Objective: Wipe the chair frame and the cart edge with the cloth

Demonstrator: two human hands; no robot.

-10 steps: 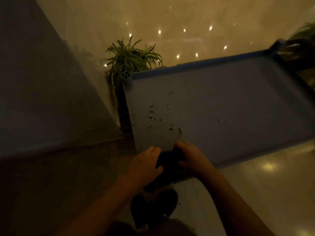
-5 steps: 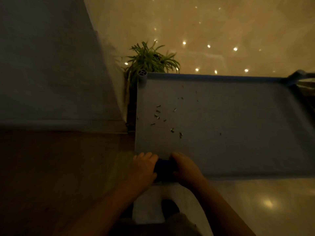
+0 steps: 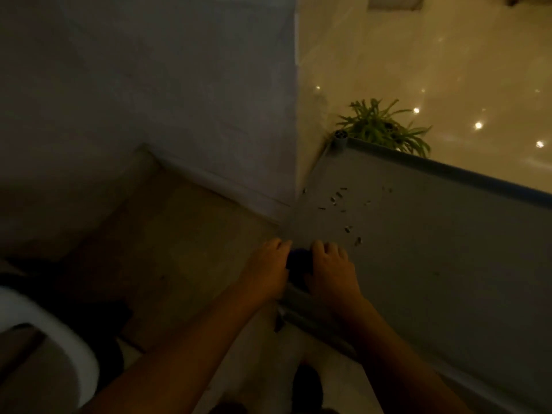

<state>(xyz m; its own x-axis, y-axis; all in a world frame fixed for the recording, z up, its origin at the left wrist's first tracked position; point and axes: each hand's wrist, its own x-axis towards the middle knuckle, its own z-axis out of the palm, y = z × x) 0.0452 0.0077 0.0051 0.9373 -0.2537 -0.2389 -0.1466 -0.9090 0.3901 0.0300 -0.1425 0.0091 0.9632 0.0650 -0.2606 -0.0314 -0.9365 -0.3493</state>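
A grey-blue cart [image 3: 442,252] with a flat top tray fills the right of the head view. Small bits of debris [image 3: 339,201] lie scattered on it near its left end. A dark cloth [image 3: 297,259] is bunched on the cart's near left corner. My left hand [image 3: 265,268] and my right hand [image 3: 331,267] press on the cloth from either side, fingers curled over it. The cloth is mostly hidden between them. A white curved chair part [image 3: 53,330] shows at the lower left, blurred.
A grey wall [image 3: 149,100] stands close on the left, meeting the cart's left end. A green potted plant [image 3: 385,127] sits behind the cart's far left corner post [image 3: 340,137]. Glossy tiled floor [image 3: 448,70] reflects ceiling lights beyond. My dark shoe [image 3: 307,386] is below.
The view has swung left, so the cart now lies to the right and the wall and white chair part have come into sight. Both hands stay on the cloth at the cart's corner.
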